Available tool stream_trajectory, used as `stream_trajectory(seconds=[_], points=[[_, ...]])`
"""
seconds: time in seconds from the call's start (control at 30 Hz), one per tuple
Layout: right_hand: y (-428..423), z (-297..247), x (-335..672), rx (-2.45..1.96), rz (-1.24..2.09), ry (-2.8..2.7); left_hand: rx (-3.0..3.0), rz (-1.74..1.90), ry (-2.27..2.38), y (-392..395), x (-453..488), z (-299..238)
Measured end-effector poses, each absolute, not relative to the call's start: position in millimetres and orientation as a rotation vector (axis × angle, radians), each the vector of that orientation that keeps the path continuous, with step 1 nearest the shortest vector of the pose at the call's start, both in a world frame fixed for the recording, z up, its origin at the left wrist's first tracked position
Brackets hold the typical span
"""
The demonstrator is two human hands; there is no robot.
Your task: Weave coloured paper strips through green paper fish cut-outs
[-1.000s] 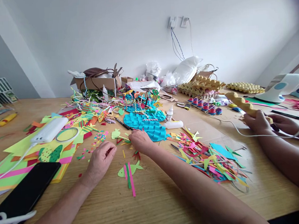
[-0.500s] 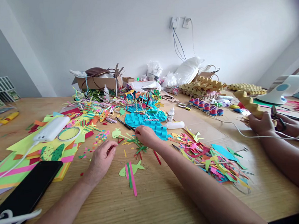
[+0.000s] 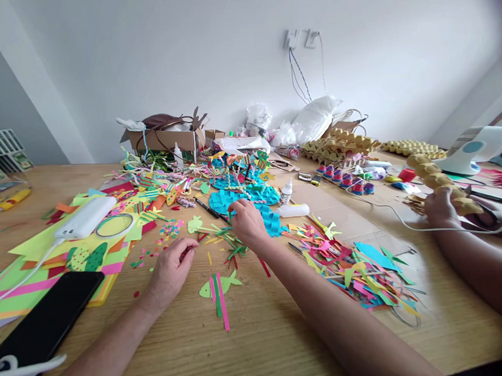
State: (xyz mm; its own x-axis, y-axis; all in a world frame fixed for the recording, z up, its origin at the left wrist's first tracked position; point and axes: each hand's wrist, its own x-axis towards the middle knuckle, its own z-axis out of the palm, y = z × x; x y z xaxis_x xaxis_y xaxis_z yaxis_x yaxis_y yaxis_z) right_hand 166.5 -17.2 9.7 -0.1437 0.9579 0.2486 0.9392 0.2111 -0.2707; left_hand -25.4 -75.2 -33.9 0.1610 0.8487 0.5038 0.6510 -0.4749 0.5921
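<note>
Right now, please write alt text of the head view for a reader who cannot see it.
A person's right hand rests over loose paper strips beside a blue paper piece on a cluttered wooden table; the left hand lies curled nearby.

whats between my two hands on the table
In the head view, loose green, yellow and red paper strips lie between the left hand and the right hand.

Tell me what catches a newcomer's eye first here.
The bright blue scaled paper piece at the middle of the table draws the eye first, with the right hand at its near edge. Right of it sprawls a heap of coloured paper scraps; a green paper fish lies near the left hand.
</note>
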Motion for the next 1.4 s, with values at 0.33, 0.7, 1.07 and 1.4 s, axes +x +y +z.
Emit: stream_trajectory(seconds=[0.33, 0.7, 1.07, 1.4], points=[[-6.0, -2.5, 181.0, -1.747, 0.320, -1.998, 2.223, 1.205, 1.408, -75.9, -24.4, -33.1], [-9.9, -3.8, 191.0, -1.480, 0.920, -1.709, 2.189, 1.240, 1.382, -74.4, -25.0, -37.2], [-12.1, -11.3, 192.5, -1.131, 1.471, -1.228, 2.208, 1.237, 1.379, -74.6, -23.7, -36.4], [-14.3, -10.6, 193.0, -1.091, 1.481, -1.290, 2.169, 1.210, 1.410, -75.0, -23.2, -38.6]])
